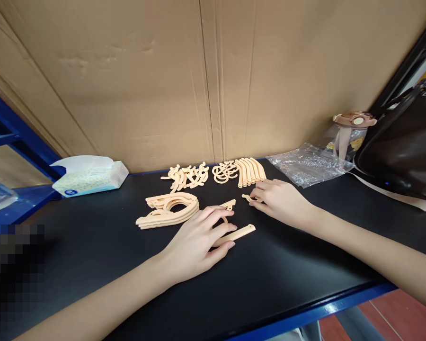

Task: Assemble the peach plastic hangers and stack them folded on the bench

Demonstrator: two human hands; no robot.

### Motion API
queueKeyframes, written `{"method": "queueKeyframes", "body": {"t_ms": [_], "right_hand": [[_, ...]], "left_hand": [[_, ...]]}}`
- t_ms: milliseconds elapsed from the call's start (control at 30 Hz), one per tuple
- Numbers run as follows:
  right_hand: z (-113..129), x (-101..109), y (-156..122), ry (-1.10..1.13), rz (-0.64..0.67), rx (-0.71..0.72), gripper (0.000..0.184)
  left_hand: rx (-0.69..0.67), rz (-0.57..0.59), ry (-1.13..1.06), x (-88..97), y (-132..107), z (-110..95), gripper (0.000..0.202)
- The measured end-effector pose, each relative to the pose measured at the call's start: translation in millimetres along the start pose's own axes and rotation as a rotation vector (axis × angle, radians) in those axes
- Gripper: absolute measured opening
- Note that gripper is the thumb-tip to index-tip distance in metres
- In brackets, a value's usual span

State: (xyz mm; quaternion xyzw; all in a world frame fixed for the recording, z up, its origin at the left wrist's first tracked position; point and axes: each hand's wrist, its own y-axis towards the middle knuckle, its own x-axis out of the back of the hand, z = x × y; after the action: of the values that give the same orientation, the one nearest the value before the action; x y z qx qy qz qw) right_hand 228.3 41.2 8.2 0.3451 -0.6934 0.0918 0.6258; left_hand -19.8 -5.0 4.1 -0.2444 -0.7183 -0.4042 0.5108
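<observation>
left hand (197,244) holds long beige bar (245,231); right hand (281,200) pinches small piece (246,197)

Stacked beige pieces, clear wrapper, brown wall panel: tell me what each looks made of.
Stacked beige pieces: probably plastic, smooth with a soft sheen; even color, rounded edges.
Clear wrapper: thin plastic film, glossy; see-through, with crinkles catching light.
Brown wall panel: likely cardboard, fairly matte; creases and dents show.
</observation>
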Motion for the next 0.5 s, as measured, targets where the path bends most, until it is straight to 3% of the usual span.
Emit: {"method": "queueKeyframes", "body": {"t_ms": [300, 500], "right_hand": [[8.8, 6.8, -1.0, 0.055, 0.009, 0.0, 0.018], [13.9, 7.1, -0.9, 0.107, -0.015, -0.008, 0.01]], "left_hand": [[0.01, 0.013, -0.049, -1.2, 2.5, -0.9, 0.017], [0.01, 0.086, -0.071, -0.1, 0.8, 1.1, 0.03]]}}
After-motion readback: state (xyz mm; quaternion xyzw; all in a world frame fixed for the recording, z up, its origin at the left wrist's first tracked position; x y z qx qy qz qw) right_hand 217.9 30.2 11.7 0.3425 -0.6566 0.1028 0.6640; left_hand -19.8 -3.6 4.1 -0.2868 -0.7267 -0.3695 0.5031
